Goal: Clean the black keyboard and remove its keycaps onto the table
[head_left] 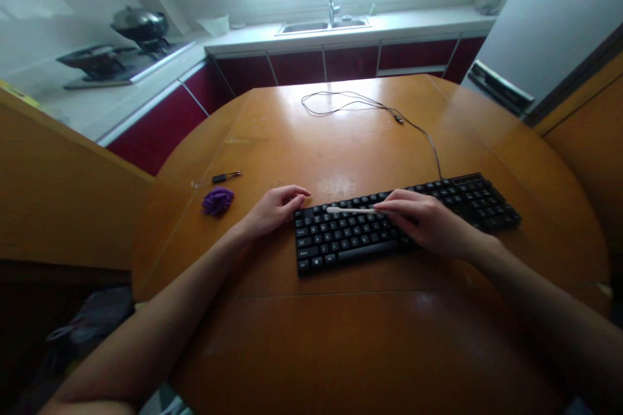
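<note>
A black keyboard lies slightly slanted on the wooden table in front of me. My right hand is over its middle, fingers pinched around a thin white toothbrush. The brush's head points left and is over the upper-left rows of keys; its bristles cannot be made out. At the keyboard's upper-left corner, my left hand is closed against the edge, fingers bent and thumb at the corner. The right hand and wrist cover some of the keys.
Left on the table are a crumpled purple thing and a small black tool with a metal end. The keyboard's cable loops toward the far edge. Beyond are a sink, a stove and a fridge.
</note>
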### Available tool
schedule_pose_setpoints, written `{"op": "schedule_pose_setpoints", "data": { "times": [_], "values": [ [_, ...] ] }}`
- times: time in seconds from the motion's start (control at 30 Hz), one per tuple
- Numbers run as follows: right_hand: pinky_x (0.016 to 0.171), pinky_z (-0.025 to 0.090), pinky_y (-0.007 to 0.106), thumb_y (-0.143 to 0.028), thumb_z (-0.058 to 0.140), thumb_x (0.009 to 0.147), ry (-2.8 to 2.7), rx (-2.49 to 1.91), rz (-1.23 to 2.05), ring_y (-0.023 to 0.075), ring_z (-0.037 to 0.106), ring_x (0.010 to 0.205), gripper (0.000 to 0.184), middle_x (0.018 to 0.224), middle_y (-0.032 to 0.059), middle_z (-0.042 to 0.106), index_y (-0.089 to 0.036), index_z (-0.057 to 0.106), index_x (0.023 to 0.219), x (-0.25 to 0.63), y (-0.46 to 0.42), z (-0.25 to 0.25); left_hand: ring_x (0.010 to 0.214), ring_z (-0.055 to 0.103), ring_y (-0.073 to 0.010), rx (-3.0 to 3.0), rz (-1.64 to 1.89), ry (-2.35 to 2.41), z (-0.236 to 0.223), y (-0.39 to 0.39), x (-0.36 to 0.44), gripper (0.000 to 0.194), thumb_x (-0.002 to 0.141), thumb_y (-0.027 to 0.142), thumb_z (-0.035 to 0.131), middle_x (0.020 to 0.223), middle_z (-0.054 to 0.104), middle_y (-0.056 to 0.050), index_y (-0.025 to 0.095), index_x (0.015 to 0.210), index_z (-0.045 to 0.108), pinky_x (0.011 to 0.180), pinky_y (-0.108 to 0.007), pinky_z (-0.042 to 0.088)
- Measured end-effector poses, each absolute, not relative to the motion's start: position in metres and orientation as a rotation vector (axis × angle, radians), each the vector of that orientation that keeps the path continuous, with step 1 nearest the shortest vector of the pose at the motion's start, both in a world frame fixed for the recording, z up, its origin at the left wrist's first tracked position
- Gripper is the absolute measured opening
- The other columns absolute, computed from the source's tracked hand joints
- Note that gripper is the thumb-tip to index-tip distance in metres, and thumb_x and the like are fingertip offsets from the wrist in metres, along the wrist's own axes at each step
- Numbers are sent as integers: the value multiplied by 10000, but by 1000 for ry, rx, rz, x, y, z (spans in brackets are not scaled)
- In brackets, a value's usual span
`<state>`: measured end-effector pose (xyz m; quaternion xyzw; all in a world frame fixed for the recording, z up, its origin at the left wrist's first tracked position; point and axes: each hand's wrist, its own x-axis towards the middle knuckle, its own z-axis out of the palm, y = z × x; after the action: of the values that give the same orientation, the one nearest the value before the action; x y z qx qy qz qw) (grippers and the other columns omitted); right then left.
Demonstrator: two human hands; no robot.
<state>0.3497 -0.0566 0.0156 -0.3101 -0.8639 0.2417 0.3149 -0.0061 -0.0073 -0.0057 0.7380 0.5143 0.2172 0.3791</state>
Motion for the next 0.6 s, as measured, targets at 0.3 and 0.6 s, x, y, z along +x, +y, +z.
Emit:
{"op": "schedule_pose_setpoints", "data": {
  "times": [0.3, 0.6],
  "values": [
    [795, 587, 355, -39, 410, 971, -2370, -697, 334, 206, 626, 947, 377, 1037, 113, 669, -171, 662, 1218, 283, -89, -5, 555, 522, -125, 1875, 598, 1269, -8, -8, -4, 397, 937, 472, 560, 683, 597, 5, 141, 1104, 703, 510, -224, 423],
    [803, 568, 366, 5, 407, 932, -2414, -757, 219, 210, 615, 922, 423, 1032, 98, 692, -191, 684, 1185, 280, -85, -4, 573, 514, -128, 1938, 607, 1284, -11, -6, -4, 382, 947, 454, 551, 668, 583, 5, 143, 1085, 724, 518, -222, 395]
  ]
}}
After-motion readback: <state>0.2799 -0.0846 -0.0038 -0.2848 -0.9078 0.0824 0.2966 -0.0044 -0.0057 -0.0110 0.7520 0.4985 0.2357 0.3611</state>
